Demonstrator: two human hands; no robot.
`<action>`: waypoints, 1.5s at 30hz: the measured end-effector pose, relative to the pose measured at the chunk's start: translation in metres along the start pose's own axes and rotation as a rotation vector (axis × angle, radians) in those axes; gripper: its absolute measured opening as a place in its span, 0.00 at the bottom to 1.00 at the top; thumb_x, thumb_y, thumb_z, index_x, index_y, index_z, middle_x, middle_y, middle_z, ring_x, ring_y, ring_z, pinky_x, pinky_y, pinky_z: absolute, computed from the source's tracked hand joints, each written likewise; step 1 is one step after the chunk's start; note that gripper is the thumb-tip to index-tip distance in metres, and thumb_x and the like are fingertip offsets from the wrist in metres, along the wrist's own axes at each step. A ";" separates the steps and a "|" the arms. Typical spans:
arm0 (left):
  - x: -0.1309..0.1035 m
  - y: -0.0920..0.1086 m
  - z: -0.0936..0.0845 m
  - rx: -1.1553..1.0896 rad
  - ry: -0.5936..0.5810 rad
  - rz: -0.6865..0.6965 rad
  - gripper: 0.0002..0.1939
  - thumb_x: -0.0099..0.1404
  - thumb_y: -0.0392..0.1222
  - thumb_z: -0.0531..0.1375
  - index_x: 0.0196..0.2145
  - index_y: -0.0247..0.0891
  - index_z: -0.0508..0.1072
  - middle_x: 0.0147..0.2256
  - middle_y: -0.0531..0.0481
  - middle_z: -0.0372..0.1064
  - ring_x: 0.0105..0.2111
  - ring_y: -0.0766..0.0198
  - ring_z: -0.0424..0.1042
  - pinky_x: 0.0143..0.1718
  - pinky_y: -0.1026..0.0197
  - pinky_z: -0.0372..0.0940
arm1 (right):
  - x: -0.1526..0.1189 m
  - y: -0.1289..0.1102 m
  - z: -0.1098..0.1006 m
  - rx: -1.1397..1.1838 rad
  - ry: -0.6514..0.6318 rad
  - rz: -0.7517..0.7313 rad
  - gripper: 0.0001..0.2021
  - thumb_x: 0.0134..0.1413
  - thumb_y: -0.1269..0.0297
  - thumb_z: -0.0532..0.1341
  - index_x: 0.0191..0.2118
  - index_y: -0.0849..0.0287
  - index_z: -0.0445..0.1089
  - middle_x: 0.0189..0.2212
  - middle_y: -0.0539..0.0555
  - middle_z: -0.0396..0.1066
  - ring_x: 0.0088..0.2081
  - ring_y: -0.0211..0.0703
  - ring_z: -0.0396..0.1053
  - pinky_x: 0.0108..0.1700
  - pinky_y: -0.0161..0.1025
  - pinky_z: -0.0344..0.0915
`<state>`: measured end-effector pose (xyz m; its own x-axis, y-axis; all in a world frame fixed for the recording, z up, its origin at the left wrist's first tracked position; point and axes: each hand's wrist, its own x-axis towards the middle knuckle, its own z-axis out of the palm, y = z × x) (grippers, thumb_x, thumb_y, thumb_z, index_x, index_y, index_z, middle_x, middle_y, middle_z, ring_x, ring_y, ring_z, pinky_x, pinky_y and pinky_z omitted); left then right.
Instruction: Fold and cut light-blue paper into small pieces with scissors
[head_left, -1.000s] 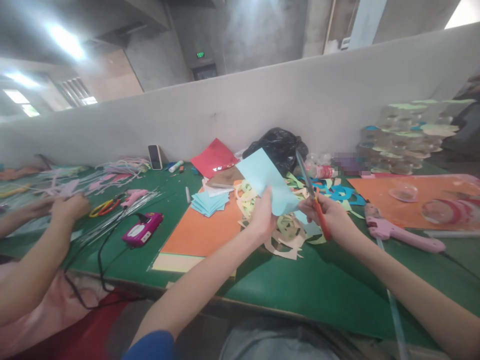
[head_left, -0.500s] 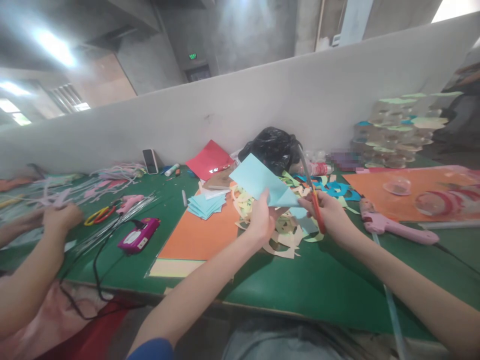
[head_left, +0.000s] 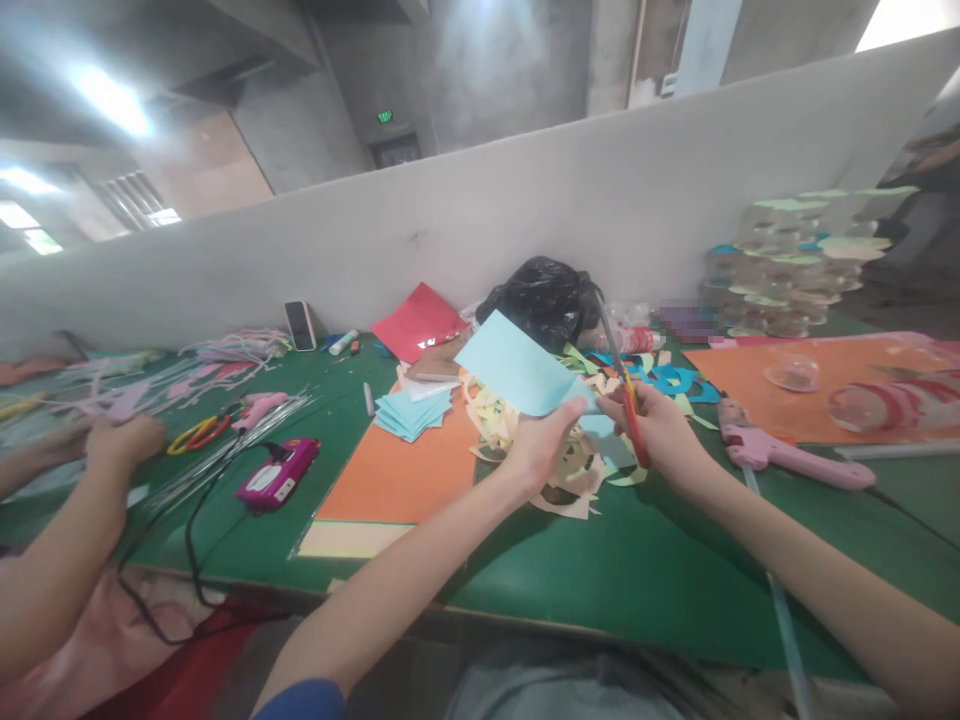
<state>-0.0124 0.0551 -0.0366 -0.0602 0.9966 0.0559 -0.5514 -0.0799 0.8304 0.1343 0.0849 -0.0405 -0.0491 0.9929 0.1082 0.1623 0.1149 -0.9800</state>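
Note:
A light blue sheet of paper (head_left: 514, 362) is pinched in my left hand (head_left: 546, 440), its thumb on the lower right part of the sheet. My right hand (head_left: 656, 430) grips orange-handled scissors (head_left: 631, 405), their blades pointing up and away from me. The fingertips of that hand are close to the paper's right corner; whether they touch it I cannot tell. Beneath both hands lies a heap of pale yellow and green paper scraps (head_left: 491, 412). A stack of small light blue paper pieces (head_left: 411, 412) rests left of the heap on orange sheets (head_left: 405, 475).
A black plastic bag (head_left: 536, 300) and red paper (head_left: 418, 322) lie by the partition. To the right are a pink glue gun (head_left: 795, 460) and stacked clear plastic pieces (head_left: 787, 265). At left, a co-worker's hands (head_left: 124, 440) are near a purple device (head_left: 279, 475) with a black cable.
My left hand has slid right along the lower edge of the blue paper, its thumb now nearer the right corner. The scissors and my right hand have barely moved.

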 end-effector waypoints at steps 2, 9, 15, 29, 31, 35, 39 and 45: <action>0.001 -0.006 -0.003 0.057 0.022 0.017 0.20 0.53 0.37 0.71 0.45 0.38 0.77 0.41 0.45 0.79 0.46 0.57 0.76 0.59 0.52 0.64 | 0.000 0.000 0.000 0.007 -0.007 -0.013 0.23 0.40 0.43 0.69 0.30 0.55 0.63 0.20 0.46 0.62 0.22 0.38 0.60 0.26 0.37 0.59; -0.001 -0.005 0.000 0.060 0.091 -0.009 0.18 0.52 0.36 0.70 0.43 0.37 0.78 0.42 0.44 0.79 0.43 0.55 0.77 0.54 0.48 0.68 | -0.001 -0.001 0.000 -0.005 -0.021 -0.040 0.25 0.39 0.40 0.69 0.31 0.56 0.64 0.19 0.45 0.62 0.22 0.37 0.59 0.24 0.36 0.57; -0.005 0.002 0.007 0.039 0.047 -0.027 0.13 0.53 0.38 0.69 0.38 0.36 0.78 0.43 0.43 0.78 0.45 0.52 0.76 0.52 0.44 0.70 | -0.001 0.001 0.000 -0.033 -0.016 -0.102 0.25 0.40 0.39 0.69 0.31 0.56 0.65 0.20 0.47 0.65 0.24 0.40 0.62 0.26 0.37 0.58; 0.000 -0.008 0.003 0.123 -0.012 0.002 0.07 0.54 0.38 0.68 0.33 0.36 0.79 0.37 0.48 0.79 0.39 0.63 0.75 0.52 0.55 0.69 | -0.002 0.000 0.001 -0.018 -0.028 -0.053 0.24 0.39 0.42 0.69 0.31 0.56 0.65 0.20 0.46 0.63 0.24 0.38 0.60 0.27 0.37 0.56; 0.000 -0.007 0.003 0.125 -0.010 0.006 0.06 0.54 0.38 0.68 0.32 0.37 0.79 0.37 0.48 0.78 0.38 0.64 0.75 0.51 0.55 0.70 | -0.002 0.002 0.001 -0.020 -0.028 -0.063 0.24 0.40 0.41 0.69 0.31 0.56 0.65 0.20 0.46 0.64 0.23 0.38 0.59 0.26 0.37 0.56; 0.001 -0.008 0.002 0.130 -0.002 -0.003 0.09 0.54 0.39 0.68 0.34 0.35 0.78 0.38 0.47 0.78 0.39 0.63 0.75 0.51 0.55 0.70 | -0.001 0.002 0.003 0.019 -0.014 -0.049 0.26 0.35 0.40 0.70 0.30 0.56 0.65 0.20 0.46 0.64 0.23 0.37 0.59 0.26 0.37 0.56; 0.001 -0.009 0.000 0.216 0.010 0.019 0.10 0.55 0.40 0.67 0.36 0.34 0.78 0.38 0.45 0.78 0.37 0.63 0.76 0.49 0.55 0.71 | 0.000 0.004 0.004 0.053 -0.017 -0.040 0.26 0.33 0.41 0.72 0.29 0.56 0.65 0.22 0.47 0.65 0.24 0.38 0.60 0.27 0.38 0.58; 0.003 -0.010 -0.003 0.424 0.023 0.105 0.08 0.59 0.42 0.63 0.35 0.36 0.76 0.37 0.45 0.77 0.35 0.63 0.76 0.43 0.57 0.72 | -0.001 0.007 0.004 0.058 -0.027 -0.034 0.25 0.34 0.44 0.73 0.29 0.56 0.65 0.23 0.47 0.65 0.25 0.38 0.60 0.28 0.38 0.60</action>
<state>-0.0097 0.0586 -0.0467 -0.1195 0.9824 0.1439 -0.1513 -0.1612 0.9753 0.1315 0.0849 -0.0481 -0.0806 0.9872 0.1376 0.1031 0.1455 -0.9840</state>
